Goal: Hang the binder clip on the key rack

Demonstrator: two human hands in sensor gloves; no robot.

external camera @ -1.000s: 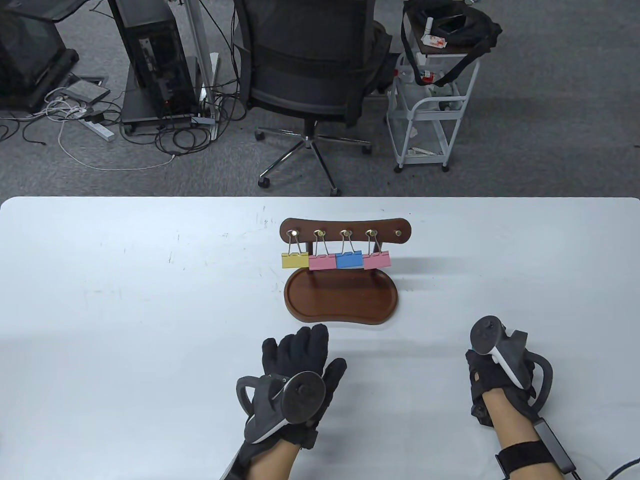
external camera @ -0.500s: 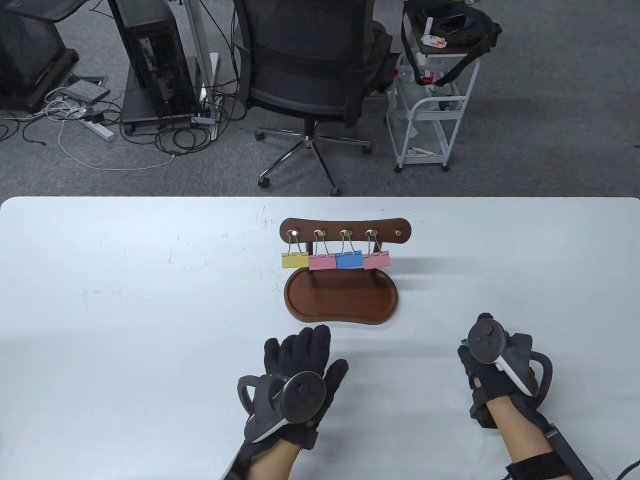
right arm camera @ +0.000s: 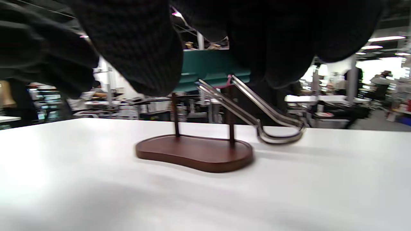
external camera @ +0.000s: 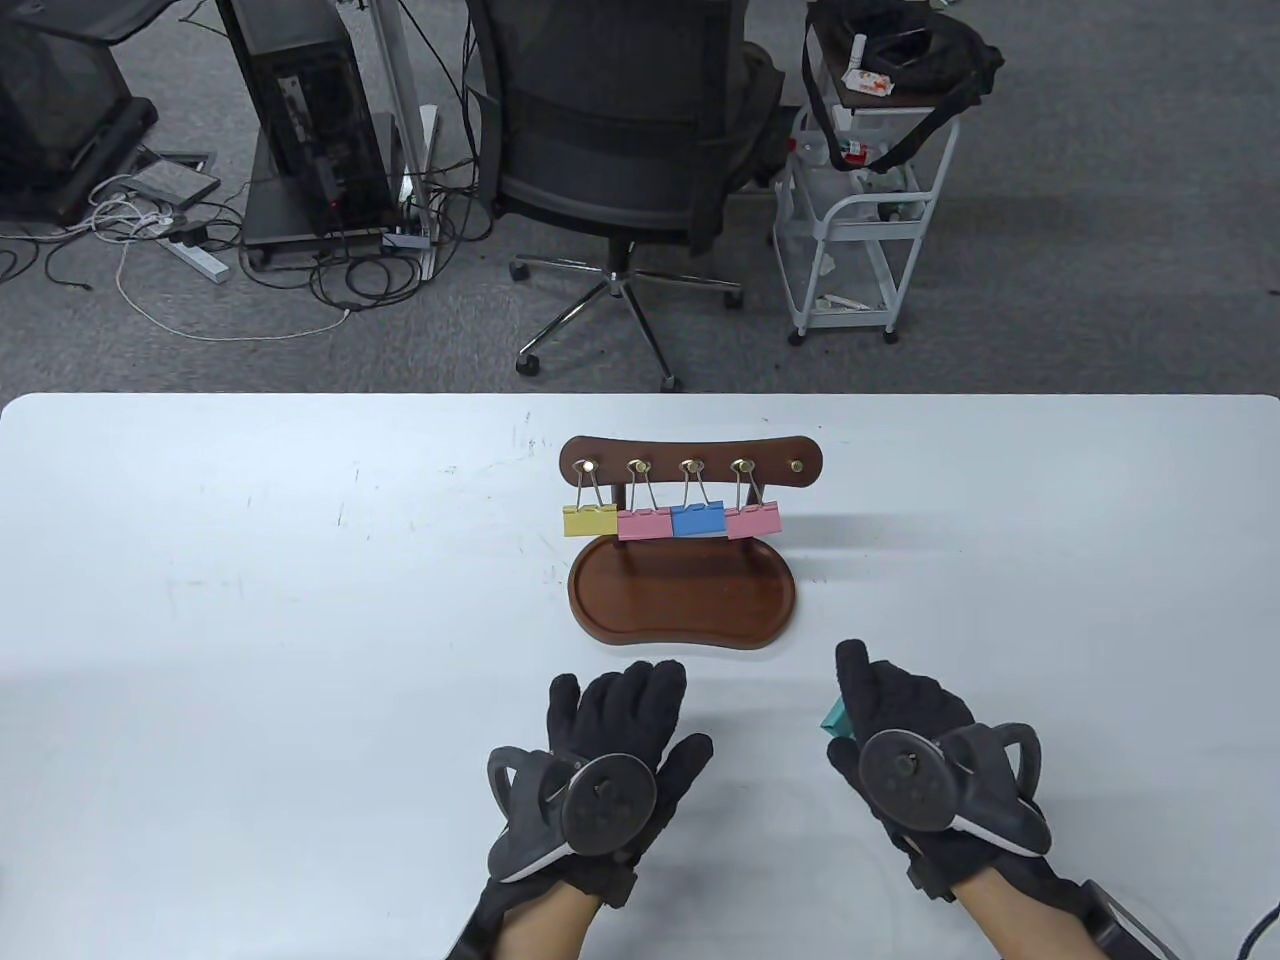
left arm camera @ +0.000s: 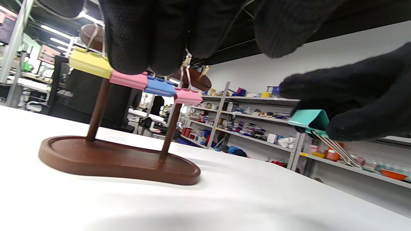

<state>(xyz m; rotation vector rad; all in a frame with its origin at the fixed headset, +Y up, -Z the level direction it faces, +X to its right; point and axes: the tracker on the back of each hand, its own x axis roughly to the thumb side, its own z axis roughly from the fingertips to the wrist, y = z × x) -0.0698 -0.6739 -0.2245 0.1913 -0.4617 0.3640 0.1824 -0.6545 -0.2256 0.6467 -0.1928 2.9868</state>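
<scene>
Left hand hovers low over the white table, palm down, gloved fingers spread and gripping nothing; disc-faced tracker on its back. It sits slightly farther forward than half a second ago.

Key rack at table centre: dark polished wood, curved top bar on two thin posts above a kidney-shaped tray base. Five brass pegs; the left four carry a yellow clip, pink clip, blue clip and second pink clip, all on wire loops. Rightmost peg bare.

Right hand is just right of the tray's near edge, knuckles up, black knit fingers pinching the teal binder clip by its folded metal body, silver wire handles trailing down toward the table. Half a second ago this hand was farther right and rolled sideways; it has since moved left and turned palm-down.
</scene>
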